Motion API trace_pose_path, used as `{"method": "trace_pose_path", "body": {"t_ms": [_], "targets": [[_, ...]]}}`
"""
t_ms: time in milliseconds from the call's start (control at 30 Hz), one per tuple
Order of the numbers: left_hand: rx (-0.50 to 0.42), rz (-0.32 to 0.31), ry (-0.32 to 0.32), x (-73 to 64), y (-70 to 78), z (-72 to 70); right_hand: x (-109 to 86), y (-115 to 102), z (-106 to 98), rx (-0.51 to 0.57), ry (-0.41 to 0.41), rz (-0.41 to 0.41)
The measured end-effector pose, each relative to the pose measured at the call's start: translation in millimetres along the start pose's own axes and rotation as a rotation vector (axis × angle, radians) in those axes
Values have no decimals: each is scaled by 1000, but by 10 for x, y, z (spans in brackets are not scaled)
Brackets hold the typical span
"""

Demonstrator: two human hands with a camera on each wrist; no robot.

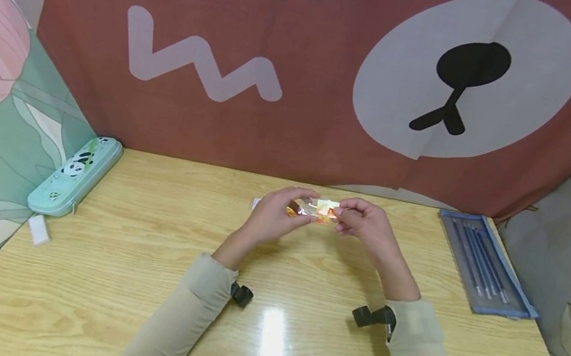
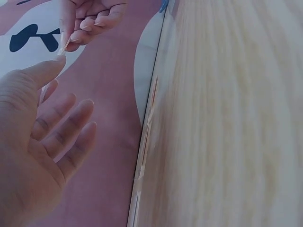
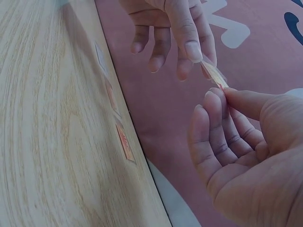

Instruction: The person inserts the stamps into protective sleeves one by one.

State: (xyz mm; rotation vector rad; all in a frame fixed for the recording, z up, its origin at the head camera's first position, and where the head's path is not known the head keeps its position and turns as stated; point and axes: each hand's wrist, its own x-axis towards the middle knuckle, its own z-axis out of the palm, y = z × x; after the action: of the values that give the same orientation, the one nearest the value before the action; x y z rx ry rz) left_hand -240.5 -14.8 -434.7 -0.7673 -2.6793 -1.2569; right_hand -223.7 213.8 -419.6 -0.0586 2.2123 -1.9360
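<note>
A thin, flat orange-and-yellow piece with clear shiny plastic (image 1: 327, 208) is held up between both hands near the table's back edge. My left hand (image 1: 280, 212) pinches its left end between thumb and index finger, the other fingers spread loosely in the left wrist view. At the opposite end, my right hand (image 3: 255, 146) pinches it between thumb and fingertips. The right wrist view shows the piece (image 3: 215, 75) nearly edge-on, bridging the two hands. Below them, a flat orange piece in clear plastic (image 3: 125, 142) lies on the table in a row with similar flat pieces.
A light-blue panda pencil case (image 1: 76, 177) stands at the back left, with a small white block (image 1: 38, 230) beside it. At the right lies a blue-edged mesh pouch (image 1: 486, 265) holding several pencils. A printed reddish cloth (image 1: 203, 126) hangs behind the wooden table (image 1: 132, 278).
</note>
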Motion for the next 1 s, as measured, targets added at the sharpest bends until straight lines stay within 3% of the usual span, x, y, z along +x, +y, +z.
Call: {"method": "trace_pose_path", "body": {"t_ms": [533, 1000], "targets": [[21, -8, -4, -8, 11, -19, -19, -16, -17, -41, 23, -14], [2, 2, -10, -22, 28, -7, -7, -9, -18, -12, 10, -10]]}}
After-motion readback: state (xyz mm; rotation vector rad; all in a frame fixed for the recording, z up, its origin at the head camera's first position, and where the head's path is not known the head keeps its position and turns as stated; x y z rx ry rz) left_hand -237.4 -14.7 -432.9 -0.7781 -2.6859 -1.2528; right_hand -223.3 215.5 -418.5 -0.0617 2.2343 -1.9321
